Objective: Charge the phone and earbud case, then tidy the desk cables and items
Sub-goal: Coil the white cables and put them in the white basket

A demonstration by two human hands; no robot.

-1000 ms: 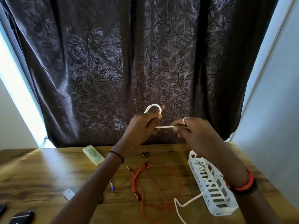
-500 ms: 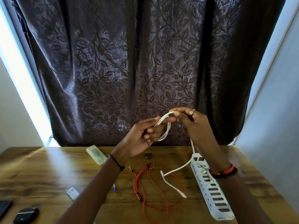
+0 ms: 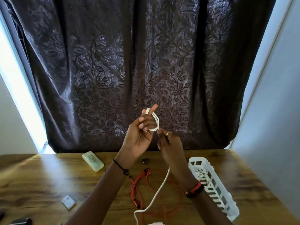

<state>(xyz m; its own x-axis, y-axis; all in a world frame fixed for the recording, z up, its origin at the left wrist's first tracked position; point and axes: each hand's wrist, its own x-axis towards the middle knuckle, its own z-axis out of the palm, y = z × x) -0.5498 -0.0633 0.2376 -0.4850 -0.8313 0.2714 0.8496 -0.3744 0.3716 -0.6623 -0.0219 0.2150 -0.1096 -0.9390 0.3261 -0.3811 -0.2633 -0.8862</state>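
While white cable (image 3: pixel 156 122) loops it, left hand (image 3: pixel 138 138) curls

Both forearms, bare, run in from the bottom edge and converge mid-view, with the hands raised and nearly touching.

Left hand (image 3: pixel 138 135): palm toward camera, index finger straight and pointing up-right, other fingers curled in toward the palm. White cable (image 3: pixel 156 121) is looped round the fingers. Thin black band (image 3: pixel 119 165) on the left wrist.

Right hand (image 3: pixel 172 148): just right of and slightly below the left, back of hand toward camera, fingers curled. Fingertips (image 3: pixel 159 132) pinch the cable at the bottom of the loop. Ring (image 3: pixel 168 133) on one finger, red-and-black bracelet (image 3: pixel 194 189) on the right wrist.
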